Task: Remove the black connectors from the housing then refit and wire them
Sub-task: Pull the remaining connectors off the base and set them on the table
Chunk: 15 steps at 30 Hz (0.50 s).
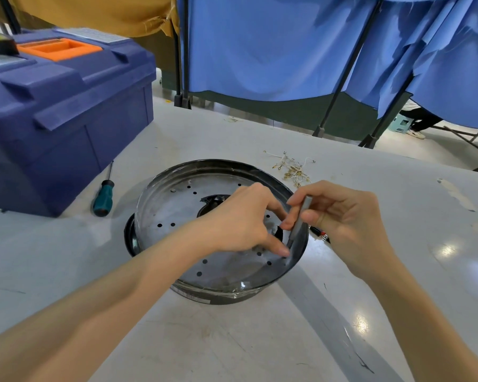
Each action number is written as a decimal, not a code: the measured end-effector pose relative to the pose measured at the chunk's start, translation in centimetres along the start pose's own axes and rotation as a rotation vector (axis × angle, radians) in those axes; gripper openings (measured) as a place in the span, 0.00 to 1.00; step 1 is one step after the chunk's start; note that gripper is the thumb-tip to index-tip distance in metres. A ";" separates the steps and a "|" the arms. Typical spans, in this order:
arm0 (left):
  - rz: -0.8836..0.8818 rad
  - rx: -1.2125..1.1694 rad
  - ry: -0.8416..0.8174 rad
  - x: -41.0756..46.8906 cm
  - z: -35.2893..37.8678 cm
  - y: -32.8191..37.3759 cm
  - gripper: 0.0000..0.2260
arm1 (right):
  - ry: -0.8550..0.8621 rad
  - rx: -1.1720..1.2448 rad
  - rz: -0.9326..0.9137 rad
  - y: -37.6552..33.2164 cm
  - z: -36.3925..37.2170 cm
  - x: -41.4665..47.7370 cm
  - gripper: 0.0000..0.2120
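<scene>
A round metal housing (177,216) with a dark rim and several small holes lies on the white table. My left hand (243,219) reaches into it at the right side, fingers curled around a black connector (278,232) that is mostly hidden beneath them. My right hand (342,216) pinches a slim grey screwdriver (298,221), held almost upright, its tip down inside the housing next to the connector. A bundle of white wires with brass terminals (293,169) lies on the table behind the housing.
A green-handled screwdriver (104,199) lies left of the housing, beside a large blue toolbox (66,111). A red and black item (319,234) lies just right of the housing rim. Blue curtains on black stands (287,51) hang beyond the table's far edge.
</scene>
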<state>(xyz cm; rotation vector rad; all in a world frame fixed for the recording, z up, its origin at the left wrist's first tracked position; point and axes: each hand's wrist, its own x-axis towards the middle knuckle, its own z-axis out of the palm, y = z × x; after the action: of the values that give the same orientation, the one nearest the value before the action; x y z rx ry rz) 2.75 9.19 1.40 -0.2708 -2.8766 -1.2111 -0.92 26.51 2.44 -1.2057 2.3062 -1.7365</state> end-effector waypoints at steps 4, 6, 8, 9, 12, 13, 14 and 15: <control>-0.006 -0.257 -0.038 -0.1 0.3 0.7 0.08 | 0.050 -0.022 0.028 -0.3 -0.5 -0.6 0.12; -0.020 -0.283 -0.036 0.0 0.7 1.0 0.10 | 0.128 -0.085 0.029 -0.5 -0.4 -0.8 0.11; -0.026 -0.277 -0.011 0.1 1.1 1.4 0.11 | 0.219 -0.148 0.039 -0.6 0.4 -1.0 0.13; -0.031 -0.277 0.005 0.1 1.2 1.5 0.11 | 0.268 -0.182 0.049 -0.6 0.9 -1.1 0.13; -0.060 -0.278 0.046 0.0 1.3 1.5 0.09 | 0.435 -0.238 0.119 -0.4 2.6 -1.3 0.15; -0.067 -0.276 0.058 0.0 1.4 1.5 0.09 | 0.466 -0.255 0.140 -0.5 3.0 -1.3 0.15; -0.072 -0.274 0.066 -0.1 1.4 1.4 0.09 | 0.469 -0.278 0.155 -0.6 3.1 -1.3 0.14; -0.074 -0.275 0.070 -0.2 1.4 1.4 0.09 | 0.444 -0.304 0.163 -0.8 3.0 -1.3 0.14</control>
<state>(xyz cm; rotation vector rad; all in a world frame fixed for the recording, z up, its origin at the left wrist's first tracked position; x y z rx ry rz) 3.22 11.09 1.40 -0.1213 -2.6790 -1.5960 1.72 24.74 1.42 -0.6720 2.9081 -1.7882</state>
